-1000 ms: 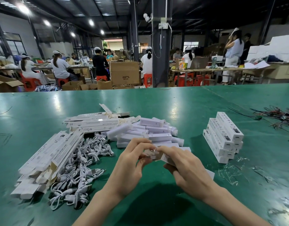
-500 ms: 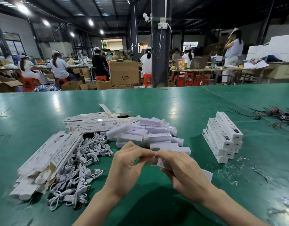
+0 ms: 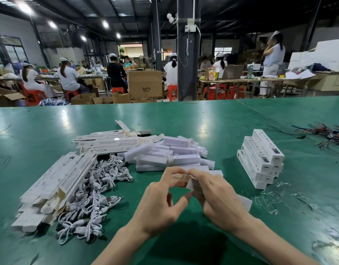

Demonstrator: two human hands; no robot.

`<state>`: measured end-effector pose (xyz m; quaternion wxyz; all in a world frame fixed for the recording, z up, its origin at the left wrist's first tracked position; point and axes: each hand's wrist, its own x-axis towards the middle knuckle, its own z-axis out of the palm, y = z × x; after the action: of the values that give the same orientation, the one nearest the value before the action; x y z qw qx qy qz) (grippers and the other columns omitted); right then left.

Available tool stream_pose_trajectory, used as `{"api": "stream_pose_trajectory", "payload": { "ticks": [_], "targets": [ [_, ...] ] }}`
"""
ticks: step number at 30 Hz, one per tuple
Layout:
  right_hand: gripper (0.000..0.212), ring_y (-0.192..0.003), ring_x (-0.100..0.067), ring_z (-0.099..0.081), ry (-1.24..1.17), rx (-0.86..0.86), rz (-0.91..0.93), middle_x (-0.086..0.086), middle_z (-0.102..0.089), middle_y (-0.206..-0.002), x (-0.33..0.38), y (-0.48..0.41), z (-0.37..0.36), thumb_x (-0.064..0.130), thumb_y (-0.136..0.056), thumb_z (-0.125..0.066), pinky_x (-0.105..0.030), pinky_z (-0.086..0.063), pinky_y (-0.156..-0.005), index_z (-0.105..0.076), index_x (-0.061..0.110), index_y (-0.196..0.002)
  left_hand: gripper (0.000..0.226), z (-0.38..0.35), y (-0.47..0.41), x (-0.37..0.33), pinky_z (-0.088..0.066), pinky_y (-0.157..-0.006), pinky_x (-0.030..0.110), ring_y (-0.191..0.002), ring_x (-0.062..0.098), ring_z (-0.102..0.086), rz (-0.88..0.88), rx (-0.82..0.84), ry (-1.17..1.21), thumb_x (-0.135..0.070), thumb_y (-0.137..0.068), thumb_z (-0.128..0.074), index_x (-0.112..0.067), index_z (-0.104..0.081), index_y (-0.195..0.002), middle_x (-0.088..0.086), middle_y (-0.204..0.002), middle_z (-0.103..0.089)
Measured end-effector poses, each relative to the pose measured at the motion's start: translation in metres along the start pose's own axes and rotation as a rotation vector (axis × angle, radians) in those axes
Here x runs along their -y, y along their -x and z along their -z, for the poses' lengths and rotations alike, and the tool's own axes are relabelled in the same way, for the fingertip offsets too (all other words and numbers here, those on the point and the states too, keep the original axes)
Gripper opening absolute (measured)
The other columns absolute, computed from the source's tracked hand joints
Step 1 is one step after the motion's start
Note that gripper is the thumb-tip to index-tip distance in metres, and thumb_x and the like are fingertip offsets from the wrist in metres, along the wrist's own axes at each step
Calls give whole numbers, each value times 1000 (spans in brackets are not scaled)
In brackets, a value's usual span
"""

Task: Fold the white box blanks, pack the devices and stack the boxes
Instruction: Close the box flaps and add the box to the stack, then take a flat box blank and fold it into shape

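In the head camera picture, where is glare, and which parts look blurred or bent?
Head view: ceiling lamps blow out and leave glare patches on the green table; the box blanks at lower left look smeared, the stacked boxes sharp; the wide lens stretches the frame's edges; the left hand and right hand, holding a box, cast a shadow beneath.

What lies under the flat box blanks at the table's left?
White cables poke out from under the box blanks, on the green table. Whatever lies beneath the pile's middle is covered.
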<state>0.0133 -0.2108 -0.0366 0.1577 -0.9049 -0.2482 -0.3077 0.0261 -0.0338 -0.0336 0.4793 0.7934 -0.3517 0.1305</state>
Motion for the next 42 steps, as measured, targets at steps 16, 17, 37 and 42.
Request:
{"api": "stream_pose_trajectory", "payload": {
  "ticks": [16, 17, 37, 42],
  "targets": [
    [54, -78, -28, -59, -149, -96, 9, -3, -64, -95, -1, -2, 3, 8, -80, -70, -43, -51, -64, -41, 25, -122, 42, -12, 1, -1, -57, -49, 40, -75, 10, -68, -3, -444, 196, -19, -78, -76, -42, -53, -105, -14, -90, -66],
    [54, -77, -28, -59, -158, -113, 10, -4, -64, -95, 0, -2, 3, 8, -80, -71, -42, -52, -63, -42, 25, -122, 38, -14, 1, -2, -58, -51, 39, -77, 9, -69, -23, -461, 195, -21, -78, -74, -40, -54, -104, -14, -90, -69],
    [40, -67, -15, -40, -193, -164, 18, 1, -51, -82, 11, -3, 5, 6, -83, -63, -37, -47, -51, -43, 27, -112, 29, -19, 1, -14, -55, -78, 21, -84, 15, -72, -67, -462, 379, -15, -77, -75, -33, -61, -95, -4, -87, -72],
    [42, -70, -6, -27, -218, -166, 23, 7, -44, -83, 12, -4, 7, 6, -83, -63, -36, -45, -49, -41, 26, -113, 53, -18, -3, -18, -56, -76, 27, -87, 21, -69, 60, -488, 680, 2, -69, -74, -26, -46, -105, -10, -98, -60]
  ]
}}
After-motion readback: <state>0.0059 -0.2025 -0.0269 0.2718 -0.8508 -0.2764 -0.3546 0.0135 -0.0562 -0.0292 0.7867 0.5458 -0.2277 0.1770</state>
